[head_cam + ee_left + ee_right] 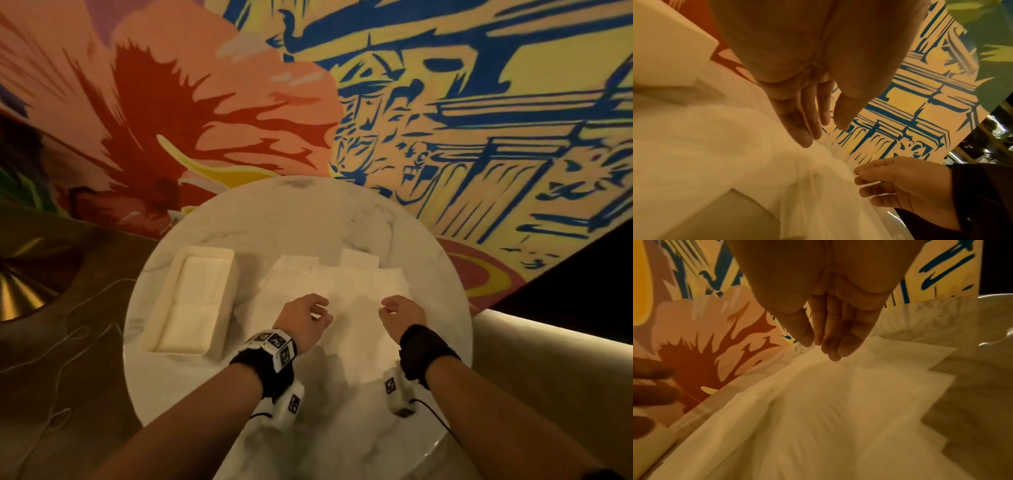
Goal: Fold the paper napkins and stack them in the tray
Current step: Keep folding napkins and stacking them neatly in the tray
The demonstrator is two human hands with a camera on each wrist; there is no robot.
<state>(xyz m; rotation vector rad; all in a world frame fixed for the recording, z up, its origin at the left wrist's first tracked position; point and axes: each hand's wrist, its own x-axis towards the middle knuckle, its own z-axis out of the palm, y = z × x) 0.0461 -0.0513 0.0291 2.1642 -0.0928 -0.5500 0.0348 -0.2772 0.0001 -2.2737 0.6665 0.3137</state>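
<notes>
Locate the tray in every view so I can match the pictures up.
Head: the tray sits left of centre on the round table, left of the napkins.
Left wrist: its pale wall fills the upper left corner.
Right wrist: only an edge at the lower left.
Shared landmark: the spread napkins, and the red and blue mural behind.

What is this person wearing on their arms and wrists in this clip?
Forearms bare, no sleeves. The left wrist carries a black band with a white block bearing black square-patterned markers; the right wrist has a black band. A white marked camera unit hangs under each, trailing a thin black cable.
</notes>
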